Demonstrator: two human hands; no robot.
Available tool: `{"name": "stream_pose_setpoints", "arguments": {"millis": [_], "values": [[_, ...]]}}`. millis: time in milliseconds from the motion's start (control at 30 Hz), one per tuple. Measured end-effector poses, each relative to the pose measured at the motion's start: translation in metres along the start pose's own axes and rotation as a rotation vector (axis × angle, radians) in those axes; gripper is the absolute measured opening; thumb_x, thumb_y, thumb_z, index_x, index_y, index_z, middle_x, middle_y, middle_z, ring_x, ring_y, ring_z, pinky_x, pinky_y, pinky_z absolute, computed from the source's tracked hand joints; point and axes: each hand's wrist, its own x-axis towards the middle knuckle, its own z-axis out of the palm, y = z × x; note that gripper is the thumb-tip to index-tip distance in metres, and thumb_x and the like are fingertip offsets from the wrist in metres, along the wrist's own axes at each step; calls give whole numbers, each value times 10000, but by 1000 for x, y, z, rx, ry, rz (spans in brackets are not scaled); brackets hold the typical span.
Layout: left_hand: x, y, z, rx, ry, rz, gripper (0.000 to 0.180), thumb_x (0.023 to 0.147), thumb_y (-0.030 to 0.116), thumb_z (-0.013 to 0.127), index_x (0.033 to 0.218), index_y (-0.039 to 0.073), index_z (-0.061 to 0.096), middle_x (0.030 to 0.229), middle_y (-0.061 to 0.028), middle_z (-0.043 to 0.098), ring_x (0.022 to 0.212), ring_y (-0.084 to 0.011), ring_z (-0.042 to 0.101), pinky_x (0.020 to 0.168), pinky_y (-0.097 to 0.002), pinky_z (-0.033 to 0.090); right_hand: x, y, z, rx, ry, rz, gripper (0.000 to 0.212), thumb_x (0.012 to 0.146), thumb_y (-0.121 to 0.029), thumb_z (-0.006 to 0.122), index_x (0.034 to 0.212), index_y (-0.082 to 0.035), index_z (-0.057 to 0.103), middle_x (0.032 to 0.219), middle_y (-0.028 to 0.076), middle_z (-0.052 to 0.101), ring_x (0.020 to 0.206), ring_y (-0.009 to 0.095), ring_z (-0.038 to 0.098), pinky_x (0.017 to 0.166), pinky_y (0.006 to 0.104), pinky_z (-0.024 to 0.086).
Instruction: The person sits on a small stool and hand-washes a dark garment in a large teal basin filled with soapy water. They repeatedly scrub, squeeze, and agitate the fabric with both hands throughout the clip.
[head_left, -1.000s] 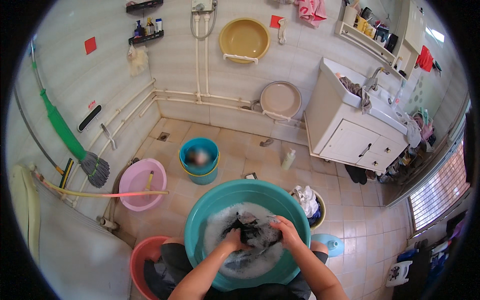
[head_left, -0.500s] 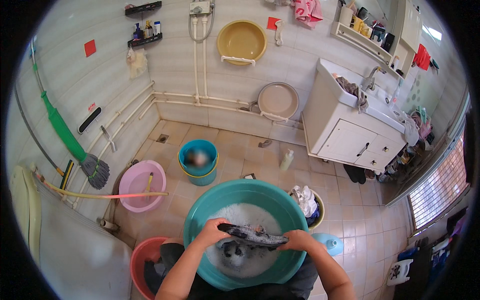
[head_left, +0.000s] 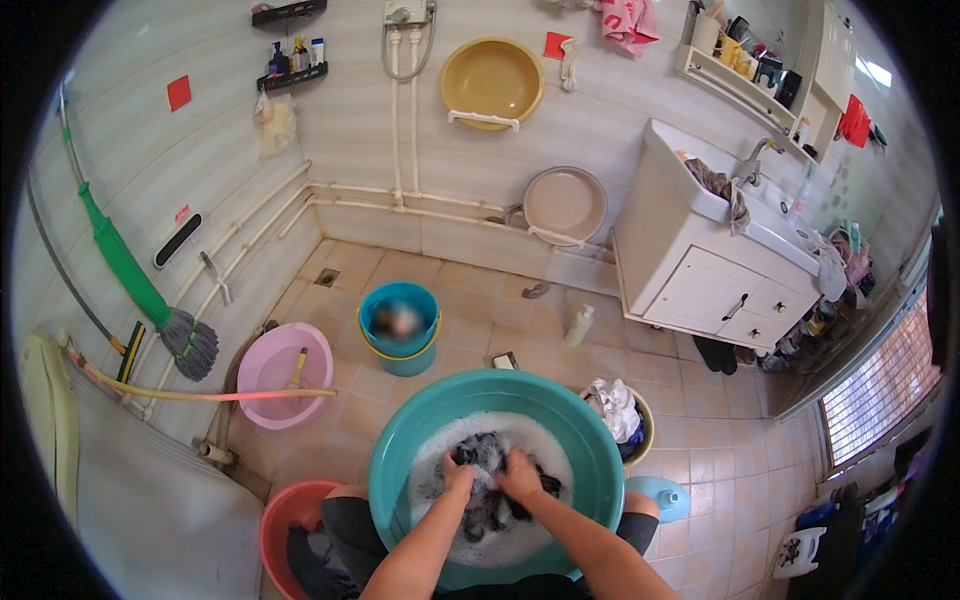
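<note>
A large teal basin (head_left: 398,440) sits between my knees, with white suds (head_left: 540,440) over the water in it. Wet black cloth (head_left: 487,450) lies bunched in the foam; its exact kind of garment does not show. Closed round a fold on its left side is my left hand (head_left: 458,474). A short gap to the right, my right hand (head_left: 518,477) grips another part of the same cloth, fingers partly hidden by foam and fabric. Both hands are low, at the level of the suds.
A pink basin (head_left: 255,370) with a yellow-handled brush and a blue bucket (head_left: 410,358) stand ahead. A red basin (head_left: 270,530) of dark clothes is at left. At right are a tub of white and dark clothes (head_left: 612,405), a blue jug (head_left: 655,490) and a pump bottle (head_left: 579,326).
Before, the black cloth was stretched sideways between my hands above the foam. Now it is lowered and bunched in the suds, and my hands have come close together.
</note>
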Motion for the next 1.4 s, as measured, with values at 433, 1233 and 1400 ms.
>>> {"name": "stream_pose_setpoints", "arguments": {"millis": [433,1233,1400], "values": [[-18,20,-4,-895,-477,-293,380,787,320,538,1063,64,486,914,-84,538,816,-249,518,743,-367,434,-38,-82,-16,257,62,-72,555,714,-384,602,1125,-36,471,1055,204,519,943,331,529,764,371,439],[3,5,8,-200,166,-353,635,784,288,584,1289,78,262,1246,-157,373,1059,-316,433,803,-446,409,12,13,5,237,-140,217,525,767,-333,606,1150,-7,454,1076,175,532,996,302,506,801,405,407],[8,-12,11,-285,53,-429,627,770,167,595,1290,86,255,1271,-174,335,1118,-345,380,811,-480,392,26,54,36,367,104,453,441,747,-304,606,1069,-19,511,993,202,567,911,339,546,763,390,438]]}}
